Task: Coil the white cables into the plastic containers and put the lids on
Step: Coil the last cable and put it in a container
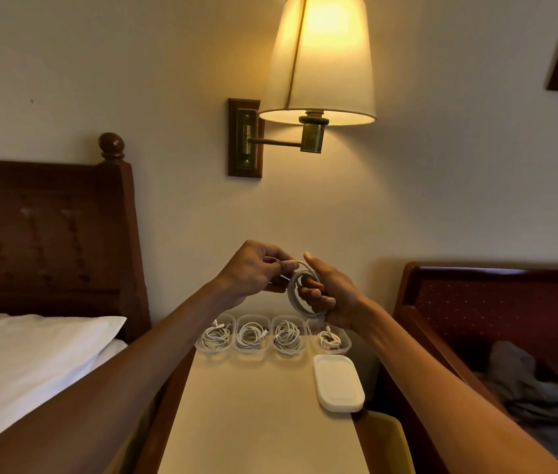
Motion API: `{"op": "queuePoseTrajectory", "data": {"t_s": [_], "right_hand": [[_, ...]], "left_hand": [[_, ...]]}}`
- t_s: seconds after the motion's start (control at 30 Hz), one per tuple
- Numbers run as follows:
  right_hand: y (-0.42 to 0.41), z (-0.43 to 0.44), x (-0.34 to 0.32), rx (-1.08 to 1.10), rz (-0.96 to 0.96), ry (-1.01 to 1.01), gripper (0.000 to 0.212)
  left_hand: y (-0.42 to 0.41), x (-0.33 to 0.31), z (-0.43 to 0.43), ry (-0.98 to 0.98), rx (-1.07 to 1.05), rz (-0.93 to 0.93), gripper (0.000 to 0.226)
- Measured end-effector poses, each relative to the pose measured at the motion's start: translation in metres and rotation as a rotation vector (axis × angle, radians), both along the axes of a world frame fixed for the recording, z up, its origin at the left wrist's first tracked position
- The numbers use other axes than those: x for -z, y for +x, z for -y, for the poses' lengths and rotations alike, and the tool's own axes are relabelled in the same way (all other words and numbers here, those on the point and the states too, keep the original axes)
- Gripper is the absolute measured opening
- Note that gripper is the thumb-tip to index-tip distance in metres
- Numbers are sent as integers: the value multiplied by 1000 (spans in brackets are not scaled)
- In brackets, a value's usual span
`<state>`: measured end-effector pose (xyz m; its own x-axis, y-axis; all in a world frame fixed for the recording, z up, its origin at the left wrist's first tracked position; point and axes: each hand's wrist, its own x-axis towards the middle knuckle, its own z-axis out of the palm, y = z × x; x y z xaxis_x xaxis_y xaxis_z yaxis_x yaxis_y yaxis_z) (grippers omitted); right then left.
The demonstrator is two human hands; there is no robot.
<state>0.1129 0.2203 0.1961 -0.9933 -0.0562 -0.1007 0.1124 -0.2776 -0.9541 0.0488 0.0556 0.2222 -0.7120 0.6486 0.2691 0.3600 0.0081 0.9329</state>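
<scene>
Coiling a cable [292,293] above the tubs [252,353].
Right hand [334,297] clamps the loops, left hand [255,270] pinches its loose end at 9 o'clock; keep them tight and tub-sized. Tubs sit 12 o'clock on tabletop [253,425], lids [337,383] 3 o'clock.

Left arm [116,364] and right arm [442,388] are bare along their whole visible length. Left hand [253,268] and right hand [334,295] are bare too.
</scene>
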Motion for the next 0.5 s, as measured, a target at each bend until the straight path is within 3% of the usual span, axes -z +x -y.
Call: {"op": "queuePoseTrajectory", "data": {"t_s": [0.27, 0.5], "right_hand": [[-1, 8, 1, 455, -106, 265, 54], [-3, 12, 13, 633, -183, 306, 62]], "left_hand": [[5, 1, -7, -13, -135, -68, 9], [14, 2, -9, -42, -124, 253, 8]]}}
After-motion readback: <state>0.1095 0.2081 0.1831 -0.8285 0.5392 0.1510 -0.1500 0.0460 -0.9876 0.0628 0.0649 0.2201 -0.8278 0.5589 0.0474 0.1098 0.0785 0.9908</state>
